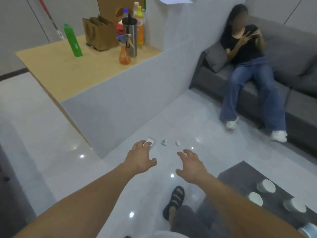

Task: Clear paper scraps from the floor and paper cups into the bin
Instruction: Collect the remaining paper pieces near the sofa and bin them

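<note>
Three paper scraps lie on the pale tiled floor: a flat white piece (150, 141), a crumpled bluish ball (164, 142) and a small white ball (178, 143). My left hand (141, 158) reaches out with relaxed fingers, and its fingertips overlap the flat white piece in the picture. My right hand (191, 166) is stretched forward, fingers spread, holding nothing, short of the white ball. Several white paper cups (265, 186) stand on the dark low table (240, 172) at the lower right. No bin is in view.
A grey partition with a wooden counter (51, 66) stands left and ahead, carrying bottles, a brown paper bag and a steel tumbler. A person sits on the grey sofa (300, 103) at the right, feet on the floor. My sandalled foot (175, 201) is below.
</note>
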Motion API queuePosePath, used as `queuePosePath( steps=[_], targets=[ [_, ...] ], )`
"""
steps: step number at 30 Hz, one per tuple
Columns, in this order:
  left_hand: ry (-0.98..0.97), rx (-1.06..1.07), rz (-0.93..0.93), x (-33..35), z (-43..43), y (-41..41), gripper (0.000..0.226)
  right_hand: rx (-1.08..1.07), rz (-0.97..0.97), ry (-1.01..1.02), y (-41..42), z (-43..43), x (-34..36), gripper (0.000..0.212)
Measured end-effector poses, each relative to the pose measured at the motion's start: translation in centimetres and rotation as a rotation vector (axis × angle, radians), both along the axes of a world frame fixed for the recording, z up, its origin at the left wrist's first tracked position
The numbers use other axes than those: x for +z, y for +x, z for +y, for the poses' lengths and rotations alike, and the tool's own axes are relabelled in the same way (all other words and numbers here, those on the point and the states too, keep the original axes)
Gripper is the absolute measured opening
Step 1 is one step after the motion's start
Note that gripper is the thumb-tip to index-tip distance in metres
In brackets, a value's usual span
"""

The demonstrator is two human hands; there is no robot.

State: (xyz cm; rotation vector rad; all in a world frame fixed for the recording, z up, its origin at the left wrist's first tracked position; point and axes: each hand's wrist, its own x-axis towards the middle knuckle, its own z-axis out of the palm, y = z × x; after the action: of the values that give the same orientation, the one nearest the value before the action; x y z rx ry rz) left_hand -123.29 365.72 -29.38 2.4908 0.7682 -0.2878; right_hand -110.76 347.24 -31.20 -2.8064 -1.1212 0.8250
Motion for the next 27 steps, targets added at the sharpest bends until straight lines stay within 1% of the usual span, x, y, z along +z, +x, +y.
queuePosePath(
  steps=[4,8,13,15,17,20,27],
  targets=[
    [-0.022,0.006,0.052,-2.5,2.6,7.1,0.076,-0.01,0.035,0.003,7.7,3.1,-3.0,0.075],
    [-0.025,0.057,0.111,-5.9,5.4,16.0,0.076,0.03,0.087,0.003,17.4,6.7,-7.5,0.073],
    [-0.086,0.09,0.256,-11.3,6.8,26.0,0.074,0.059,0.183,-0.073,29.0,9.1,-13.6,0.069],
    [-0.11,0.102,0.277,-14.1,7.3,29.5,0.073,0.073,0.204,-0.108,32.9,9.9,-16.6,0.069],
    [-0.142,0.119,0.286,-17.8,7.8,32.7,0.074,0.092,0.219,-0.144,36.3,10.9,-20.4,0.07],
    [-0.198,0.118,0.323,-25.2,8.4,36.5,0.072,0.09,0.239,-0.174,40.0,12.7,-27.5,0.07],
    [-0.262,0.074,0.362,-47.6,11.1,43.2,0.072,0.119,0.182,-0.204,45.4,15.2,-49.6,0.072]
  ],
)
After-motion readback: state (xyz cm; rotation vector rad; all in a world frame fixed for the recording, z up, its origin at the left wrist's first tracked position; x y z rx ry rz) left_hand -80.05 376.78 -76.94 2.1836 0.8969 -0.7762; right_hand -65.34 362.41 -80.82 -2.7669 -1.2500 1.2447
